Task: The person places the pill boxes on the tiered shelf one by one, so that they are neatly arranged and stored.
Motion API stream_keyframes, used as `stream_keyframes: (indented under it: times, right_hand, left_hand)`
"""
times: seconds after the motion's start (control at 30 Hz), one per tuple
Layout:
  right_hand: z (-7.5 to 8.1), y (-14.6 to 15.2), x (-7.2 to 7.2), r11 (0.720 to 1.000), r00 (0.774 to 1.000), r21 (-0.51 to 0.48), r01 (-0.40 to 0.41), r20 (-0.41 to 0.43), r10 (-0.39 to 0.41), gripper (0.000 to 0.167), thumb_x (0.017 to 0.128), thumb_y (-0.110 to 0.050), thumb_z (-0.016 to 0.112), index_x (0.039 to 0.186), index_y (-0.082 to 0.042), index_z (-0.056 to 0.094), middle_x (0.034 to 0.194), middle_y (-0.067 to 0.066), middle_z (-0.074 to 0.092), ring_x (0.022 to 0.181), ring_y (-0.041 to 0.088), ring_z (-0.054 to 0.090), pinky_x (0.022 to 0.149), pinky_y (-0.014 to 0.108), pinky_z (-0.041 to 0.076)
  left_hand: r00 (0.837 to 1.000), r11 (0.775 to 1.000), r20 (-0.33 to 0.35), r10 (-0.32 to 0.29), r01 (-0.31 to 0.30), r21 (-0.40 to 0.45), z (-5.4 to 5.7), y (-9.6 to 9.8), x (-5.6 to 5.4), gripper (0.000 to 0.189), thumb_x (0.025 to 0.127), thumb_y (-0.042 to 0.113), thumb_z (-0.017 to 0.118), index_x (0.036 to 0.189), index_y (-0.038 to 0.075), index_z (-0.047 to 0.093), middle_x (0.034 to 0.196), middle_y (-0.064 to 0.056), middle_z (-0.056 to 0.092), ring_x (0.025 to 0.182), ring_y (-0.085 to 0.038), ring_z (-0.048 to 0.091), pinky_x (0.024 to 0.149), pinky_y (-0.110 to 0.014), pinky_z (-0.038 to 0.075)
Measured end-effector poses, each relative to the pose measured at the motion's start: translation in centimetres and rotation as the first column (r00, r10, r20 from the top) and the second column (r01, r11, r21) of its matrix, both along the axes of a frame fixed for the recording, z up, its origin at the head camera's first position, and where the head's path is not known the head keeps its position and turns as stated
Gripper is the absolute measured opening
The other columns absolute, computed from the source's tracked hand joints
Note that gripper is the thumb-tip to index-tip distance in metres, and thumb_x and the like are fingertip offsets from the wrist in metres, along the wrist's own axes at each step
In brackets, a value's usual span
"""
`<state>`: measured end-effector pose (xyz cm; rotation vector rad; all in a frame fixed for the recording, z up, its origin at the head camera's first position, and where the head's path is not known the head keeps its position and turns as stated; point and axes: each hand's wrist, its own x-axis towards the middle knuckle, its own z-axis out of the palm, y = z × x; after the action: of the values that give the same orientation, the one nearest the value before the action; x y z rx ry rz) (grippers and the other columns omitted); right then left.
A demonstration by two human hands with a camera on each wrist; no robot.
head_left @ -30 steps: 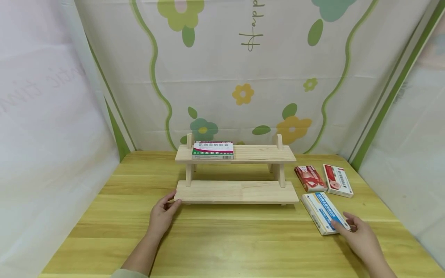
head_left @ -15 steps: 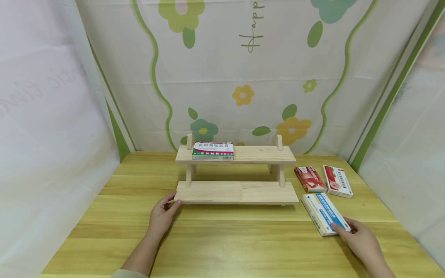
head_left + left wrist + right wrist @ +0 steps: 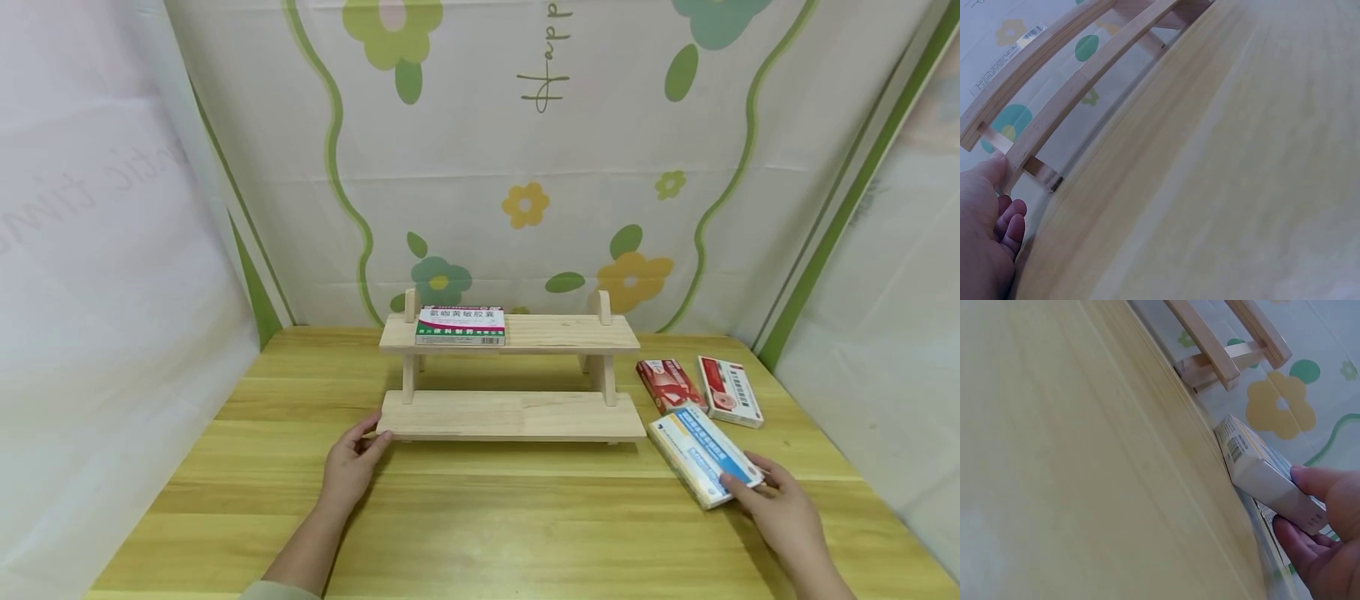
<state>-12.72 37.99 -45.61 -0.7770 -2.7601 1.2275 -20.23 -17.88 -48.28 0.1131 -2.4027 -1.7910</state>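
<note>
A two-tier wooden shelf (image 3: 510,417) stands mid-table in the head view. My left hand (image 3: 350,467) grips the left end of its lower board, thumb on the front edge, as the left wrist view also shows. At the right, my right hand (image 3: 783,508) pinches a blue-and-white medicine box (image 3: 705,457) by its near right end. The right wrist view shows this box (image 3: 1272,484) tilted, thumb on its top and fingers beneath. A white, green and magenta medicine box (image 3: 460,325) lies on the left of the upper board.
Behind the held box lie a red medicine box (image 3: 670,386) and a red-and-white one (image 3: 730,391), side by side on the wooden table (image 3: 480,533). Floral cloth (image 3: 465,167) hangs behind the shelf, with more cloth along both sides.
My right hand has raised the near right end of the blue-and-white box, which is now tilted and overlaps the red box's near edge in view. The left hand keeps its grip on the shelf.
</note>
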Motion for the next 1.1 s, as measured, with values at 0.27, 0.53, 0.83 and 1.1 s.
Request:
stream_keyframes:
  times: [0.27,0.53,0.83,1.1]
  right_hand:
    - [0.4,-0.2,-0.2,0.988,0.978,-0.040,0.147,-0.142,-0.151,0.077,0.090,-0.048,0.067,0.149,-0.009,0.036,0.146,0.027,0.043,0.077,-0.018,0.041,0.060,0.011,0.046]
    - [1.7,-0.3,-0.7,0.961,0.935,-0.150,0.231,-0.237,-0.262,0.070,0.087,-0.046,0.070,0.146,-0.021,0.041,0.116,0.000,0.064,0.075,-0.020,0.045,0.061,0.008,0.049]
    - [4.5,-1.4,-1.4,0.937,0.891,-0.281,0.207,-0.340,-0.300,0.064,0.084,-0.037,0.077,0.143,-0.027,0.051,0.095,-0.032,0.050,0.074,-0.021,0.053,0.058,0.005,0.046]
    - [7.2,-2.5,-2.9,0.924,0.858,-0.368,0.102,-0.438,-0.269,0.063,0.085,-0.028,0.077,0.143,-0.023,0.052,0.095,-0.025,0.054,0.079,-0.014,0.056,0.061,0.003,0.047]
  left_hand:
    - [1.000,1.000,-0.003,0.005,-0.005,-0.007,-0.1,0.0,0.0,0.051,0.093,0.029,0.068,0.139,0.009,0.055,0.133,-0.016,0.058,0.092,-0.001,0.057,0.077,-0.013,0.048]
    - [1.000,1.000,-0.002,0.003,-0.003,0.000,-0.1,0.0,0.0,0.051,0.094,0.028,0.067,0.139,0.008,0.054,0.133,-0.016,0.057,0.092,0.000,0.057,0.077,-0.013,0.048]
    - [1.000,1.000,-0.001,0.004,-0.004,-0.003,0.0,0.1,0.0,0.050,0.094,0.027,0.067,0.139,0.008,0.054,0.134,-0.016,0.057,0.091,0.000,0.057,0.077,-0.013,0.048]
    - [1.000,1.000,-0.002,0.004,-0.004,0.001,0.0,0.1,0.0,0.050,0.094,0.026,0.067,0.139,0.008,0.054,0.134,-0.015,0.057,0.090,0.001,0.057,0.076,-0.013,0.049]
